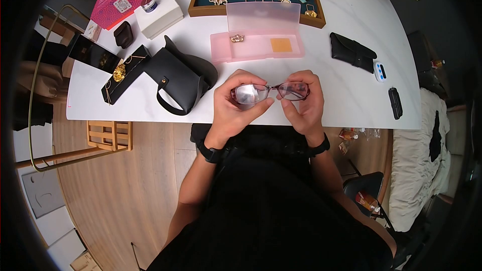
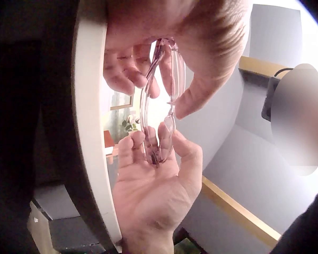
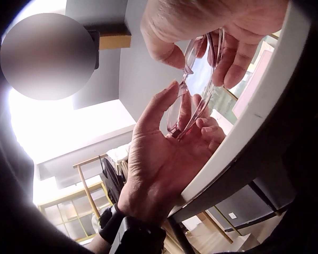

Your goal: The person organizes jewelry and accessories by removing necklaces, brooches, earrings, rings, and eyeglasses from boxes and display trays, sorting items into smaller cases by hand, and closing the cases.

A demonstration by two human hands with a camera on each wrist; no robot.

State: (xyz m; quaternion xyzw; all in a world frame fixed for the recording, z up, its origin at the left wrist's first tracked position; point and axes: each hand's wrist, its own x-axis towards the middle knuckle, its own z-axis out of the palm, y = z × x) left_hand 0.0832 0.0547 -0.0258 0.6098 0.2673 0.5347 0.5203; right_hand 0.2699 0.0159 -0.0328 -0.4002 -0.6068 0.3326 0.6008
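A pair of glasses with dark reddish frames (image 1: 272,88) is held level above the table's front edge, lenses facing up toward the head view. My left hand (image 1: 237,101) grips the left end, fingers curled round the rim and thumb under the lens. At the other end my right hand (image 1: 305,101) holds the frame between curled fingers and thumb. The left wrist view shows the glasses (image 2: 172,103) edge-on between the left hand (image 2: 201,37) and the right hand (image 2: 156,196). Both hands also grip the glasses (image 3: 188,79) in the right wrist view.
Behind the hands lies an open pink case (image 1: 256,54) with a brooch and a yellow cloth. A black bag (image 1: 178,78) and jewellery stand stand left. A black pouch (image 1: 351,51) and small devices lie right. A jewellery tray (image 1: 196,7) sits at the back.
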